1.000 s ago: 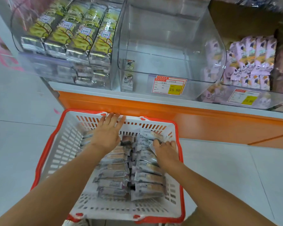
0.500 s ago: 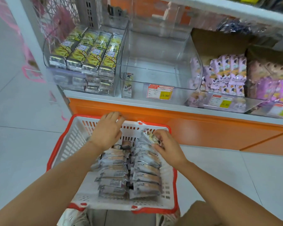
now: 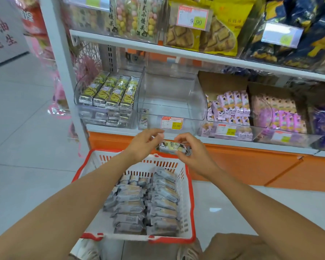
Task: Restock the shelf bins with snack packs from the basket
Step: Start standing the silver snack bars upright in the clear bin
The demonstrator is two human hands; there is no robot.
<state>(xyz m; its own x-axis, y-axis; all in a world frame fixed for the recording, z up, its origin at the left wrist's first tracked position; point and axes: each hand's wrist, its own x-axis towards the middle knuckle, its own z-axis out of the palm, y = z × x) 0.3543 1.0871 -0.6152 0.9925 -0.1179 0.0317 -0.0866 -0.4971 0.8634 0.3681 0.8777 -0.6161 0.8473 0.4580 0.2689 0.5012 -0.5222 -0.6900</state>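
Observation:
A white basket with a red rim (image 3: 187, 186) stands on the floor below the shelf and holds several grey snack packs (image 3: 131, 205) in two rows. One snack pack (image 3: 172, 147) is held level above the basket's far rim, in front of the shelf edge. My right hand (image 3: 193, 152) grips its right end, and my left hand (image 3: 144, 143) pinches its left end. Straight behind it a clear shelf bin (image 3: 173, 102) is almost empty, with one or two packs at its front left corner (image 3: 144, 117) and a red price tag (image 3: 171, 122).
The bin to the left is stacked with yellow-green packs (image 3: 111, 92). Bins of pink and purple packs (image 3: 231, 107) lie to the right. An upper shelf (image 3: 176, 51) carrying bagged snacks overhangs the bins. An orange base panel (image 3: 251, 166) runs under the shelf, above a white tiled floor (image 3: 26, 147).
My right hand has lifted one snack pack out of the basket up toward the shelf edge. My left hand left the basket and now holds the pack's other end. The view tilted upward.

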